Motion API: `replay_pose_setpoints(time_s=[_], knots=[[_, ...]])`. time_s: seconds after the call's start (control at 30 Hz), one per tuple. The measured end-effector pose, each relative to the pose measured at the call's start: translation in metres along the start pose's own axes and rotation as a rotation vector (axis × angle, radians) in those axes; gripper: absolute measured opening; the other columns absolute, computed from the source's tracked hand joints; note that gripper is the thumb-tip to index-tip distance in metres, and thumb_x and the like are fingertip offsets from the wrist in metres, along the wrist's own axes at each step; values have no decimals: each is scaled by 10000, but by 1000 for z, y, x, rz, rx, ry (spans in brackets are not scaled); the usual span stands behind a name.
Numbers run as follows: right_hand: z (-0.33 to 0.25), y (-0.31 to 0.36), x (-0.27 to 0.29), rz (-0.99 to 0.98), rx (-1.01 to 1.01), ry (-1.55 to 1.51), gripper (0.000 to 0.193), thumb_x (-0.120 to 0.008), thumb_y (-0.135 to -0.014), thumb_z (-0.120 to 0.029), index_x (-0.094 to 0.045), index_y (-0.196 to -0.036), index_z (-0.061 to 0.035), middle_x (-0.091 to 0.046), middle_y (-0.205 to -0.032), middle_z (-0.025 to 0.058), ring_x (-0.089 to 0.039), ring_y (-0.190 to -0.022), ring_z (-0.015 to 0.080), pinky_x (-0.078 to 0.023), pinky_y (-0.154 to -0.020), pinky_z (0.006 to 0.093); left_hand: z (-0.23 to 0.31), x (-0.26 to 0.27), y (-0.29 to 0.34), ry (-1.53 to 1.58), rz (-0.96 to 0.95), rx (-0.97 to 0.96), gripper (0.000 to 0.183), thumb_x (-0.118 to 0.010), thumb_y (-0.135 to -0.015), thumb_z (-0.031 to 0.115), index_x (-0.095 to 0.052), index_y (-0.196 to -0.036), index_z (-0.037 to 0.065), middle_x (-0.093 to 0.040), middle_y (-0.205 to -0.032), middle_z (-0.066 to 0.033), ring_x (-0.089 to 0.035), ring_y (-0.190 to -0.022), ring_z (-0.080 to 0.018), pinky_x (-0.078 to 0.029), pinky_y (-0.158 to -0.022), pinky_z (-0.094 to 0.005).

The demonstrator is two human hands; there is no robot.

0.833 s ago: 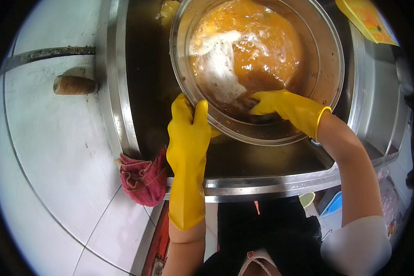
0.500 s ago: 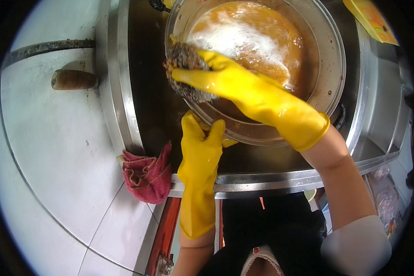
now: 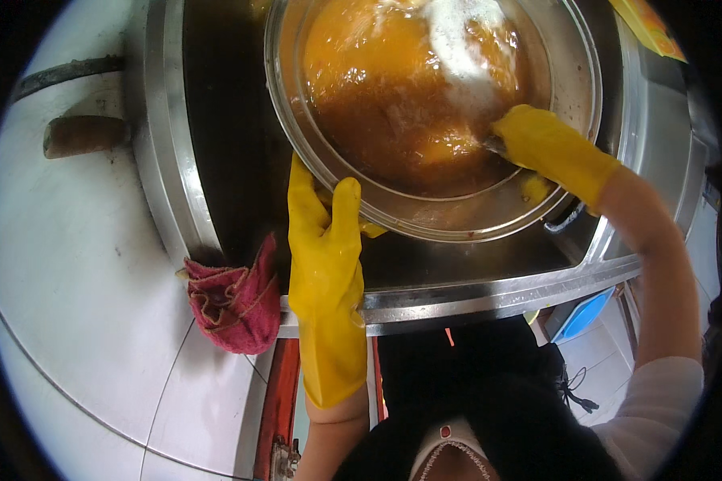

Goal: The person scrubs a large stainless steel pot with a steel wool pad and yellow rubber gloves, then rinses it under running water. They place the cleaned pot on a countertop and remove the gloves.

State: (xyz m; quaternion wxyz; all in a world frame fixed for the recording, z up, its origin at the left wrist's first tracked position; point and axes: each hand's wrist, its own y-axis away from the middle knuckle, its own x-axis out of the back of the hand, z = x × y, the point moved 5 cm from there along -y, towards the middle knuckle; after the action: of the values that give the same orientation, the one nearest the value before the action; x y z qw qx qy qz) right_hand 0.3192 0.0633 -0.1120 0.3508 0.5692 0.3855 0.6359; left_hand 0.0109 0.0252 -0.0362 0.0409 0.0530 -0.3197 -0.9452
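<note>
Two-handed at a wide metal pot (image 3: 449, 215) of brown, foam-streaked water (image 3: 377, 104); clasping its near-left rim with the left hand (image 3: 322, 232), yellow-gloved, thumb at the rim, forefinger spread away, other fingers partly hidden below; dipping the right hand (image 3: 541, 140), likewise gloved, inside the pot by its near-right wall, fingers bunched downward at the water; cannot tell whether pinching the small greyish bit at the fingertips; with the pot over a steel sink (image 3: 473, 300), and a red cloth (image 3: 233, 309) bunched on its near-left corner, beside the left forearm.
</note>
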Motion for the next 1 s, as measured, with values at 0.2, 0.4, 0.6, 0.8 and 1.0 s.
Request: replay_pose_setpoints(time_s=[0.2,0.4,0.6,0.8,1.0], knots=[[-109,-36,-26,-298,166,-116,633,-732,-908,-492,-686,-1402,-99,-685,-1407,162,-664,-1276,356,-527,-1055,444,8,-4,-1,-189,14,-134,572,-589,-1084,148,-413,-1611,14,-669,-1357,-156,-720,-1015,-168,-593,-804,-272],[-150,41,31,-250,463,-1532,916,-812,-893,-496,-453,-1587,-19,-569,-1531,191,-585,-1358,288,-445,-1150,374,5,1,3,-117,-42,-75,542,-603,-1085,158,-457,-1586,12,-677,-1342,-122,-687,-1032,-124,-567,-827,-248],[-68,114,-22,-29,429,-577,646,-758,-929,-483,-620,-1466,-153,-664,-1391,198,-616,-1285,398,-476,-1107,474,3,-2,2,-26,-18,65,480,-570,-1097,143,-492,-1557,33,-735,-1160,-120,-721,-906,-141,-616,-684,-286],[-43,125,-4,13,520,-356,595,-738,-952,-374,-598,-1499,-187,-646,-1424,191,-600,-1311,401,-447,-1144,486,1,-3,2,-243,3,103,355,-583,-1073,137,-576,-1389,-24,-738,-1020,-141,-723,-687,-181,-598,-543,-274],[-119,111,-15,114,616,-833,636,-722,-984,-385,-537,-1536,-131,-599,-1476,198,-592,-1331,393,-468,-1137,484,3,-2,-2,-310,31,32,299,-595,-1065,141,-603,-1313,-26,-722,-929,-132,-703,-616,-194,-571,-489,-292]])
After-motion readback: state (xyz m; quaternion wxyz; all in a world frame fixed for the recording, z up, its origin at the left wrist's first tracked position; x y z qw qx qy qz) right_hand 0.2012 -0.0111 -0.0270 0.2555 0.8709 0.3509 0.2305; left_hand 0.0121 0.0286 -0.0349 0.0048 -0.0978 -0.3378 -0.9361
